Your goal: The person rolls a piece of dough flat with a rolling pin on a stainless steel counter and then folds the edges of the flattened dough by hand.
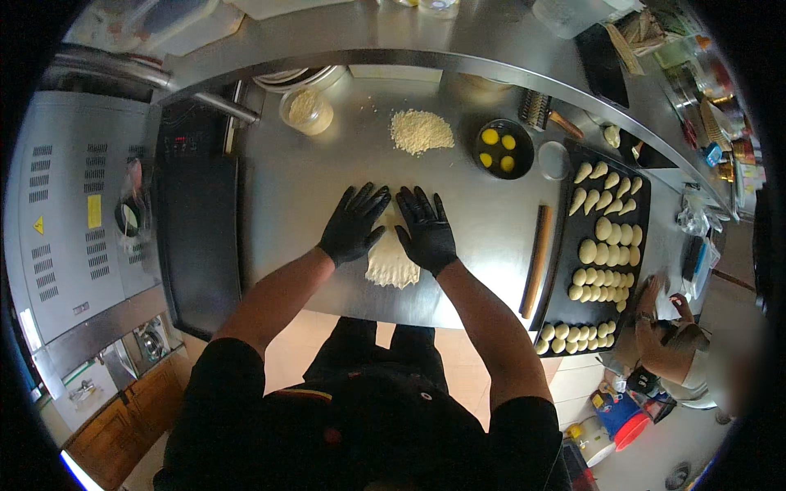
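A flat, pale piece of dough [393, 264] with a ruffled near edge lies on the steel worktable [288, 196] in front of me. My left hand [353, 226], in a black glove, is laid palm down along the dough's left side. On the right side, my right hand [428, 232], gloved alike, mirrors it with the fingers pointing away from me. Both thumbs reach inward over the dough, and neither hand grips anything. The hands hide part of the dough's sides and far end.
Beyond my hands are a crumbly pale heap [422, 131], a jar of similar crumbs [307, 112] and a dark bowl of egg yolks [505, 149]. To the right lie a wooden rolling pin [536, 262] and a black tray [556, 270] of shaped dough pieces. Another person [672, 350] sits beyond.
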